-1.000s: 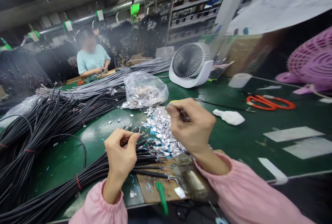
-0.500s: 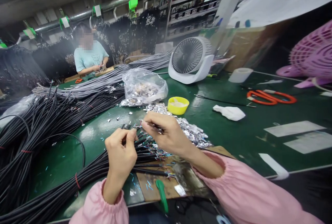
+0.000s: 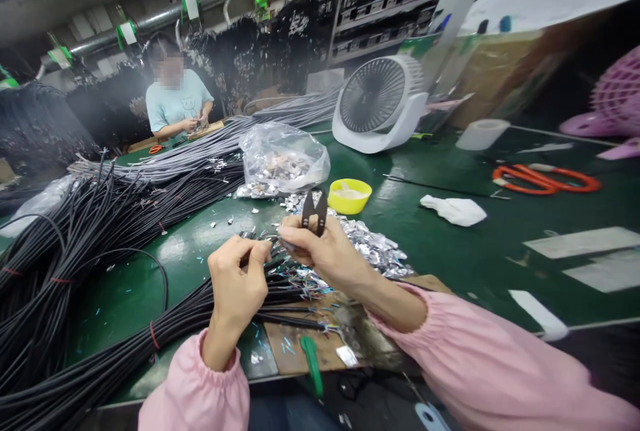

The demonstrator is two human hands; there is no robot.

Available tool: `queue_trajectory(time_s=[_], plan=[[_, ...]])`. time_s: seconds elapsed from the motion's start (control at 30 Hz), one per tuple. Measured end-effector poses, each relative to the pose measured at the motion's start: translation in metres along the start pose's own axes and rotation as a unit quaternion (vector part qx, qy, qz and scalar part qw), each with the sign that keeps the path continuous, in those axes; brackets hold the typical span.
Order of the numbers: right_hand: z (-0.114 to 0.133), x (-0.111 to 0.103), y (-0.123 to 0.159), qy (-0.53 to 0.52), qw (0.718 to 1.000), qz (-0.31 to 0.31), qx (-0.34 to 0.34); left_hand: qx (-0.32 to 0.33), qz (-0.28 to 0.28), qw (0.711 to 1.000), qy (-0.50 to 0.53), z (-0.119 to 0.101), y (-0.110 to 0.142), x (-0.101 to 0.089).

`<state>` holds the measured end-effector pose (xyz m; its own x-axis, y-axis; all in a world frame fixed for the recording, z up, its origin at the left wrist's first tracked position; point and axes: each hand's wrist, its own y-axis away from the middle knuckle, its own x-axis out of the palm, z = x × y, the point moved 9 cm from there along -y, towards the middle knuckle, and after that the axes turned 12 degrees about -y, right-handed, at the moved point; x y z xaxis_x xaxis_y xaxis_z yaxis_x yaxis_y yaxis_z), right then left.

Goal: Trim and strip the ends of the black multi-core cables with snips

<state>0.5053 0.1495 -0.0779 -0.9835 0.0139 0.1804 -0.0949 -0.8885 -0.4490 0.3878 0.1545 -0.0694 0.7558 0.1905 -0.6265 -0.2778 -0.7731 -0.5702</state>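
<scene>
Since half a second ago, our right hand [image 3: 330,251] has turned, so that the blades of the black thread snips [image 3: 307,210], then mostly tucked inside the fist, now point upward in plain sight. A second ago this hand was lifted in front of the yellow tub [image 3: 347,206], hiding most of it; the tub now shows whole. Our left hand [image 3: 237,278] has stayed in nearly the same place.

Our left thumb and forefinger are pressed together, pinching a black cable end [image 3: 273,239] to the left of the tub and nearer to us than it. The right hand's curled fingers hold the snips, whose two blade tips stand apart in a narrow V just left of the tub. The right thumb and forefinger are beside the cable end; we cannot tell whether they grip its wires.

A thick bundle of black cables [image 3: 200,314] lies nearer to us than the tub and to its left, bound by a red tie [image 3: 153,334]. Silver foil scraps [image 3: 377,244] spread in front of the tub. A clear plastic bag [image 3: 283,158] sits to its left, a white desk fan [image 3: 380,104] behind it, and orange-handled scissors [image 3: 545,178] well to its right.
</scene>
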Motion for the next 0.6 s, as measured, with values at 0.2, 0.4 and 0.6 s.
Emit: queue_trajectory(time_s=[0.2,0.4,0.6], plan=[[0.048,-0.030,0.009,0.226,0.937,-0.147,-0.222,-0.003,-0.026,0.999,-0.021,-0.002,0.003,-0.003],[0.045,-0.030,0.001,0.193,0.959,-0.107,-0.178,-0.018,-0.055,0.998,-0.013,0.004,0.003,-0.010],[0.051,0.000,0.011,0.251,0.937,0.010,-0.245,-0.014,-0.066,0.997,-0.026,0.003,0.004,-0.010]])
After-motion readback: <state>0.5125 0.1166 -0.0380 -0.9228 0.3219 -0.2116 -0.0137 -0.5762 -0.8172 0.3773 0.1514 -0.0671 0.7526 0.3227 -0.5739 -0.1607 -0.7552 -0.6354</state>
